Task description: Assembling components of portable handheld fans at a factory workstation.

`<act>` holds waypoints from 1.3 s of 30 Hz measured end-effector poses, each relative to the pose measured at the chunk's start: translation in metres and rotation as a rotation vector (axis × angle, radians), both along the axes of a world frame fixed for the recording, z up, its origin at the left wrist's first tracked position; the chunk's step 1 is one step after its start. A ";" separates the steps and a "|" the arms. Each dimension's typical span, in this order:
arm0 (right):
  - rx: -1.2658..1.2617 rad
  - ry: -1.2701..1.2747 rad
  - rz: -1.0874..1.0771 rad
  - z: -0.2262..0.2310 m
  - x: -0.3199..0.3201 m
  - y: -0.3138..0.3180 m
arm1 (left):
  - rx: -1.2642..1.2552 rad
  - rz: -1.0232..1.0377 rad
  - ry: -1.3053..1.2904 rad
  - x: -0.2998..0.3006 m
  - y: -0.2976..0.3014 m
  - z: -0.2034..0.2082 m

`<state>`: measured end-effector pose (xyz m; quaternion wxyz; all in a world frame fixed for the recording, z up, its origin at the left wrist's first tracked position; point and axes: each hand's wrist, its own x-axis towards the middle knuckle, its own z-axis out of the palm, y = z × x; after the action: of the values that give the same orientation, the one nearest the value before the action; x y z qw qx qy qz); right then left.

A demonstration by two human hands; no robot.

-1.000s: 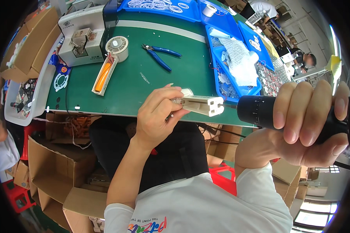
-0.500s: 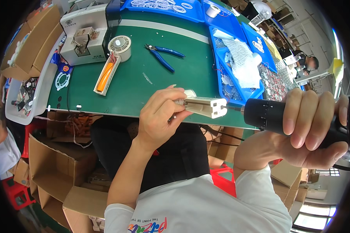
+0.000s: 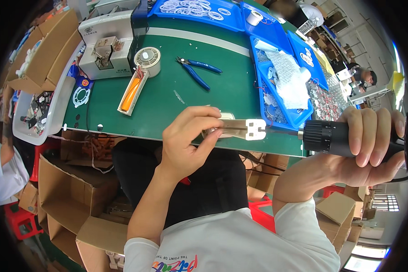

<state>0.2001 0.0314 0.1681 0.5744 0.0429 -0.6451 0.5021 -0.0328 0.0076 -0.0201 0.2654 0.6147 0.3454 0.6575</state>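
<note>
My left hand (image 3: 188, 140) grips a cream plastic handle-shaped housing (image 3: 255, 129) above the front edge of the green table, its notched end facing right. Its other end is partly covered by my fingers. On the right, my right hand (image 3: 369, 145) is wrapped round a black electric screwdriver (image 3: 324, 137). The thin bit (image 3: 283, 131) points left at the housing's notched end; whether it touches is too fine to tell. Farther back lie blue-handled side cutters (image 3: 197, 75) and a cream fan body (image 3: 147, 60) whose open handle holds an orange battery (image 3: 131, 94).
A grey-and-black bench machine (image 3: 106, 50) stands at the back left, beside a white plastic bin (image 3: 54, 111) of small parts. Blue trays (image 3: 297, 119) with parts and bubble wrap line the right. Cardboard boxes (image 3: 68, 190) stand below the table edge. Other people are farther off.
The housing has turned slightly in my left hand, so its end faces the bit more squarely. My right hand and the screwdriver have shifted a little right. The whole view has moved slightly.
</note>
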 end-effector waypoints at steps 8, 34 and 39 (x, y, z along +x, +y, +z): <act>0.070 -0.042 -0.066 0.011 -0.005 0.005 | -0.039 0.106 0.255 -0.019 0.032 0.042; 0.119 -0.226 -0.021 -0.002 -0.020 0.004 | -0.048 0.086 0.250 0.007 -0.008 -0.010; 0.073 -0.184 -0.016 -0.007 -0.026 0.005 | -0.033 0.087 0.235 0.007 -0.008 -0.014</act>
<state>0.1738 0.0359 0.1607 0.5147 0.0125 -0.7133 0.4755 -0.0255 -0.0002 -0.0343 0.2043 0.6675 0.4112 0.5861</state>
